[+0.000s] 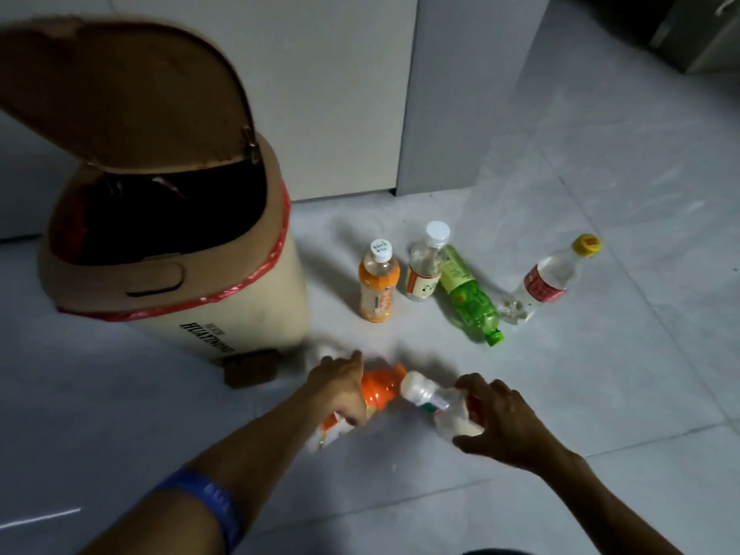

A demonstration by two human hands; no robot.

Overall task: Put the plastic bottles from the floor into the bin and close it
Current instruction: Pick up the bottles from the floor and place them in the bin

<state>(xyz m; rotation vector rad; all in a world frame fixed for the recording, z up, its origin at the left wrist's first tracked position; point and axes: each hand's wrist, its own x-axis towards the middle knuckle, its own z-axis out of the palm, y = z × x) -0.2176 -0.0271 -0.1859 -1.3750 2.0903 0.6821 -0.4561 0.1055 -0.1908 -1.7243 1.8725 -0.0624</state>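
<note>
A beige pedal bin [224,310] with a brown rim and red liner stands at the left, its brown lid [120,94] raised. On the floor near me, my left hand [340,388] grips an orange-capped bottle [382,388] lying on its side. My right hand [496,418] holds a clear white-capped bottle [426,392] beside it. Further back stand an orange juice bottle [377,282] and a clear white-capped bottle [425,266]. A green bottle [470,298] lies on its side, and a clear yellow-capped bottle [550,280] leans at the right.
White cabinet panels [352,94] rise behind the bin and bottles. The bin's brown foot pedal [250,370] sticks out just left of my left hand. Pale floor tiles [600,374] stretch to the right.
</note>
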